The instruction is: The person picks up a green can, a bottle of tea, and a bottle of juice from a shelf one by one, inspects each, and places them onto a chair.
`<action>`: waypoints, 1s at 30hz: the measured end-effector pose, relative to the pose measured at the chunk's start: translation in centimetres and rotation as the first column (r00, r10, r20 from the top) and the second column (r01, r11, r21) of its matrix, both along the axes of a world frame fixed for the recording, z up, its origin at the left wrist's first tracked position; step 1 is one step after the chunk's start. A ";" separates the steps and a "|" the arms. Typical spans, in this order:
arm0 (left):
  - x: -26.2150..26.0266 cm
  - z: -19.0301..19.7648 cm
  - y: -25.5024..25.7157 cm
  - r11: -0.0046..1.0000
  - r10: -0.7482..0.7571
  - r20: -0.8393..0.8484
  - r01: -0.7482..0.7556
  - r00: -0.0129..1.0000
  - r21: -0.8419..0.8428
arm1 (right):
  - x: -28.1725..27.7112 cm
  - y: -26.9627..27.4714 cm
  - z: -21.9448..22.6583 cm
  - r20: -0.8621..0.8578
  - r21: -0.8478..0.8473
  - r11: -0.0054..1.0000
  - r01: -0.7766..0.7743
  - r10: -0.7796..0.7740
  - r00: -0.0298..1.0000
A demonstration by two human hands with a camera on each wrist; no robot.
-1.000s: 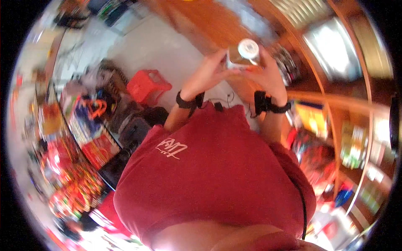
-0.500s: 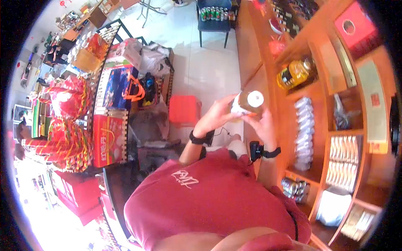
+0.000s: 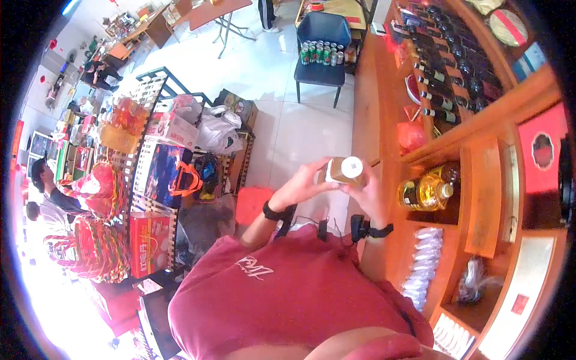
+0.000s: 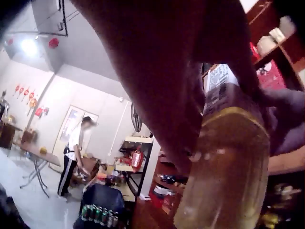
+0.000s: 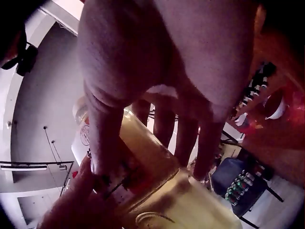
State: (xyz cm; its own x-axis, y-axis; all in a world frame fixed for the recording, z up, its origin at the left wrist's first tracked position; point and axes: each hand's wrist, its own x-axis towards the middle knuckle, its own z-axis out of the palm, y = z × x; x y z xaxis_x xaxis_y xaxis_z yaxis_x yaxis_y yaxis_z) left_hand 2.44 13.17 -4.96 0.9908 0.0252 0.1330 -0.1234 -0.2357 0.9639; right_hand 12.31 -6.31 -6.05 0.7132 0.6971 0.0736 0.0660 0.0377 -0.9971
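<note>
Both hands hold a clear bottle [image 3: 344,168] of yellowish liquid with a white cap and a printed label, out in front of the chest. My left hand [image 3: 306,187] grips it from the left side in the head view. Opposite it, my right hand [image 3: 371,198] grips the right side. In the left wrist view the bottle's lower body [image 4: 224,176] shows, with liquid inside. From the right wrist, the thumb lies over the label and the other fingers reach round the far side of the bottle [image 5: 195,200]; the other hand's fingers overlap the label's edge.
Wooden shelves [image 3: 456,240] on the right hold a large oil bottle [image 3: 429,189] and wine bottles [image 3: 444,102]. A dark chair [image 3: 321,75] carries cans. Left stand a red stool [image 3: 255,204] and a rack with a red gift box [image 3: 150,243]. Other people are farther off.
The head view has swung and sharpened, bringing the chair, wine shelf and oil bottle into sight. Both hands keep holding the bottle, whose cap has shifted slightly within the view.
</note>
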 end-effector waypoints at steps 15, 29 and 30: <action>20.2 -3.0 18.9 0.981 0.169 -0.073 -0.175 0.983 -0.079 | 22.9 20.7 -2.5 0.107 -0.099 0.985 -0.140 0.150 0.983; 46.2 -4.1 38.3 0.992 0.107 -0.033 -0.105 0.994 0.067 | 46.4 38.7 -3.9 0.054 -0.157 0.987 -0.018 0.027 0.998; 47.6 -5.0 38.5 0.993 0.104 -0.076 -0.100 0.992 0.060 | 47.7 39.1 -4.8 0.063 -0.185 0.983 -0.006 0.018 0.998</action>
State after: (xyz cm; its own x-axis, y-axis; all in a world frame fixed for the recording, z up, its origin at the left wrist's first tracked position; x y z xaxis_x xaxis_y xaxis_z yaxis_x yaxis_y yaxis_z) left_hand 50.08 51.66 -10.00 0.9909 0.1212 0.0589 -0.0203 -0.2975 0.9545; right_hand 60.01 32.79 -10.81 0.7029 0.7112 -0.0119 0.1310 -0.1459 -0.9806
